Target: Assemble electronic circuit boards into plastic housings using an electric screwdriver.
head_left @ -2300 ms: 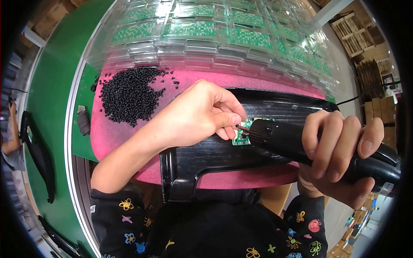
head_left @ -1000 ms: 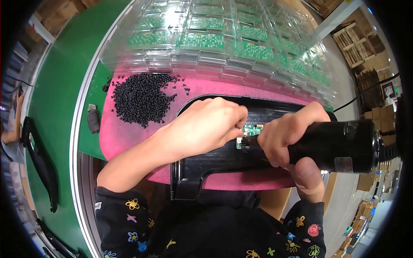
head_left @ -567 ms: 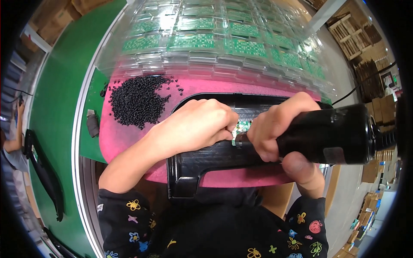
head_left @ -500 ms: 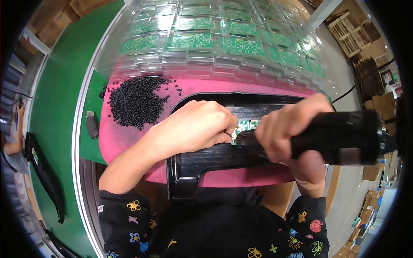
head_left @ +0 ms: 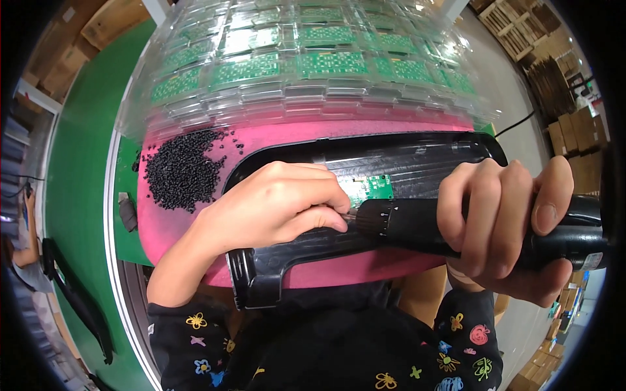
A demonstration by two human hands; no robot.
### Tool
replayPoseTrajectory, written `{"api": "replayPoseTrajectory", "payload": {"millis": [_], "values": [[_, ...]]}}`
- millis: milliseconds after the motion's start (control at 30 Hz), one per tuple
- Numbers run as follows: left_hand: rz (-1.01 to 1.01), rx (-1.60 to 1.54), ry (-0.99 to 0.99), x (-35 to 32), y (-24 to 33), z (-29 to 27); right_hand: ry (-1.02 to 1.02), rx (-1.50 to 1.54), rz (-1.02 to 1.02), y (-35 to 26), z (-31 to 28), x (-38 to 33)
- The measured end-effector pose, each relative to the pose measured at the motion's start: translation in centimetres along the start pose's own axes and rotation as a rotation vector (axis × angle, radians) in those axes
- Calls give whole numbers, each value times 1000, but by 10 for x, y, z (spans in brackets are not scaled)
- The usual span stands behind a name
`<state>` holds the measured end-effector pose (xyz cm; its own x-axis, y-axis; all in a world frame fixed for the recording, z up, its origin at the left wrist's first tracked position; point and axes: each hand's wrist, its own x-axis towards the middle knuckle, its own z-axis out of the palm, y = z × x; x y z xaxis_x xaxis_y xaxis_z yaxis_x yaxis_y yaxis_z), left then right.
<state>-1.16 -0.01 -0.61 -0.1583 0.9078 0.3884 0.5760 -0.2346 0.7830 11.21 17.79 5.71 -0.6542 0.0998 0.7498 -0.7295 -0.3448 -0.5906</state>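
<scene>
A black electric screwdriver (head_left: 414,225) lies nearly level in my right hand (head_left: 492,218), whose fingers are wrapped round its body. Its tip points left, toward my left hand (head_left: 277,202). Thumb and forefinger of that hand are pinched together at the screwdriver's bit; whatever is between them is too small and covered to make out. Beneath both hands is a long black plastic housing (head_left: 306,251), its hollow side up. Inside it sits a green circuit board (head_left: 377,187), partly covered by my left fingers.
A heap of small black screws (head_left: 182,171) lies left on the pink mat (head_left: 160,231). Behind stand stacked clear plastic trays (head_left: 274,91) holding several green boards. A dark grey wrapped piece (head_left: 128,214) lies at the mat's left edge. Another black housing (head_left: 78,303) rests farther left.
The screwdriver and my right hand have shifted right, and the grip has turned so the knuckles face up. More of the board shows. The whole view has shifted slightly.
</scene>
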Motion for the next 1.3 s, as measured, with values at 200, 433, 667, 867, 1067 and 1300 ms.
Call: {"api": "replayPoseTrajectory", "payload": {"millis": [200,433,667,867,1067,1300], "values": [[30,253,136,4,-1,-15,54,-318,216,-23,-12,-2],[147,217,467,-7,-20,-21,215,-475,330,-14,-21,-16],[-49,311,469,-1,-9,-19,215,-420,389,-7,-24,-16],[-194,434,405,4,-7,-18,209,-408,427,1,-25,-13],[-292,619,83,-4,-12,-20,249,-382,406,-3,-24,-16],[-342,688,-23,-7,-10,-23,909,-13,529,-15,-58,3]]}}
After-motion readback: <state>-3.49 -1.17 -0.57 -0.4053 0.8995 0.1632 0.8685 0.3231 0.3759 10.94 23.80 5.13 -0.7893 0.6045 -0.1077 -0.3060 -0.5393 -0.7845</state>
